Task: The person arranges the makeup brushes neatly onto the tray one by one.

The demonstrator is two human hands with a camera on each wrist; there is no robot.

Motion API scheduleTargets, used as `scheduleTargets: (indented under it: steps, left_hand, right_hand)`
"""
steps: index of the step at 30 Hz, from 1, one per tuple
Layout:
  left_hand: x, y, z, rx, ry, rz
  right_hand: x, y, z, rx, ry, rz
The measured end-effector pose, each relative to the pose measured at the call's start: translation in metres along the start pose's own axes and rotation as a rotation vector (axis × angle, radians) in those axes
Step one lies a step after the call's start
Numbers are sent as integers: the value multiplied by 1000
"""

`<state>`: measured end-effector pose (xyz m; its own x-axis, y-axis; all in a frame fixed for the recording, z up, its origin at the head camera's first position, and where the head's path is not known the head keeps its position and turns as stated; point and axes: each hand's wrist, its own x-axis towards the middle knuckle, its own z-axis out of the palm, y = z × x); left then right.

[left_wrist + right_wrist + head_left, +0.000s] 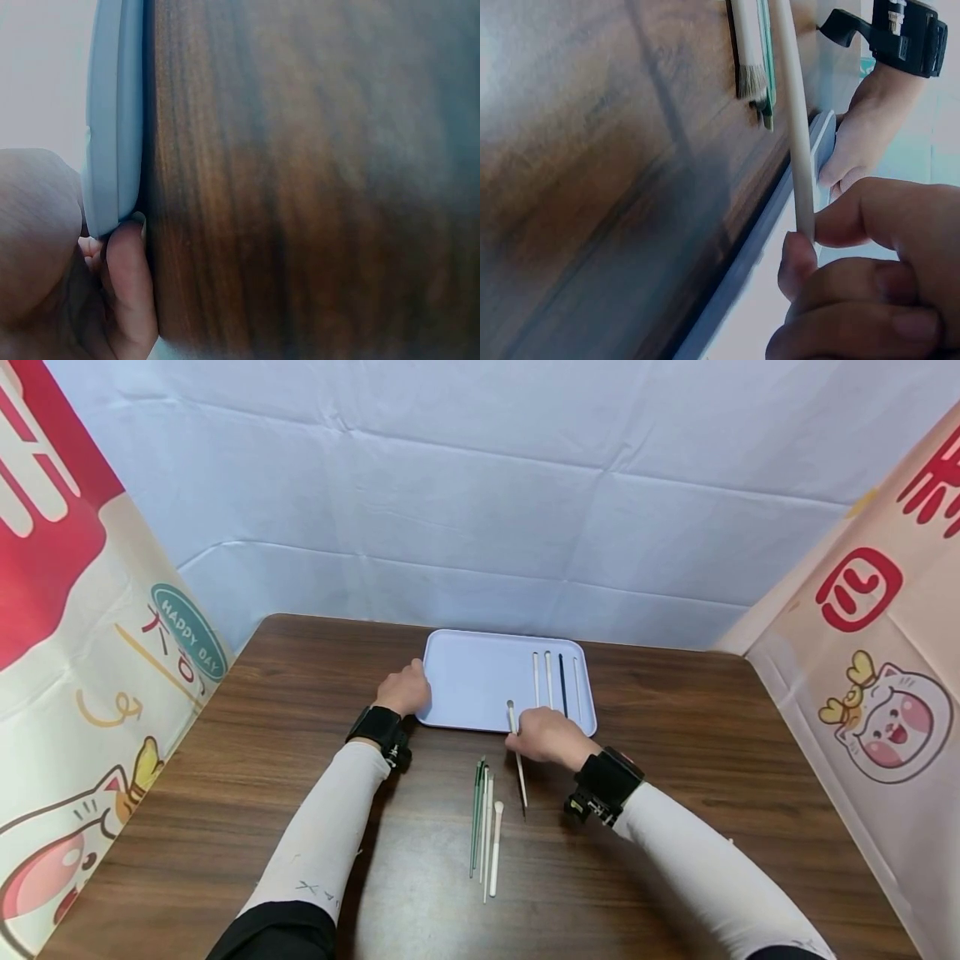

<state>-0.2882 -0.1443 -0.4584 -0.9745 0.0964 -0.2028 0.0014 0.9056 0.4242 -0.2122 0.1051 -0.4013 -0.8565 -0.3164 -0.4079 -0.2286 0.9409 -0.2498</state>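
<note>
Item: one tray, pale, rimmed, resting near the desk's far edge. The left hand is gripping its left rim, fingertips tucking beneath, presumably steadying it.

Item: one pale-handled brush. The right hand is pinching it between thumb and forefinger; its head is pointing over the tray's near rim, its tail toward the person, a hold apparently suiting fine alignment.

Items: three pale brushes and one dark brush, lying side by side at the tray's right, seemingly spaced for separation.

Items: a loose bundle of green and pale brushes, lying on the desk before the tray, probably for easy reach.
</note>
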Motion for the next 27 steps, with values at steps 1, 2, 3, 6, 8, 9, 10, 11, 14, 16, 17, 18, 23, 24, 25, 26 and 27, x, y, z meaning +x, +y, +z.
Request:
scheduleTargets:
  steps: [1,2,3,6,8,9,10,11,14,16,17,18,23,24,25,26,27]
  left_hand:
    - [0,0,0,0,-1,-1]
    - [1,0,0,2,-1,-1]
    - [1,0,0,4,-2,-2]
    - [2,-1,1,9,-7,-7]
    - [4,-2,2,13,-10,-9]
    - [5,-3,3,16,-11,-12]
    - [6,-3,3,17,-13,-14]
    - [7,-3,4,19,-14,-15]
    - [9,-5,5,23,-16,-15]
    - [9,-5,6,22,-16,-12]
    - [9,-5,6,21,-15,-10]
    - [9,-5,5,20,-14,-8]
    - [5,-2,3,14,-14,-9]
    - [5,-2,2,13,-14,-9]
    - [5,-1,2,14,-16,-10]
    - [5,-1,2,14,-16,-11]
    - [5,-1,2,13,-16,-11]
  right_hand:
    - [2,0,-1,-2,3,0]
    - [3,1,-2,-4,6,0]
    - [4,1,-2,-7,8,1]
    - [9,3,-4,-10,16,4]
    - [12,5,-5,-14,23,7]
    - [14,6,-6,-13,25,9]
    - [16,6,-7,-12,28,13]
    - [17,7,-7,-11,31,14]
    - [22,8,-10,1,43,22]
    - [25,8,-11,11,52,22]
    - [27,9,-12,16,59,22]
    - [28,9,-13,19,66,22]
    - [38,12,-17,23,69,27]
    - [40,12,-18,21,63,30]
    - [41,13,-20,20,56,35]
    - [43,13,-21,19,50,40]
    - [44,14,-23,16,49,43]
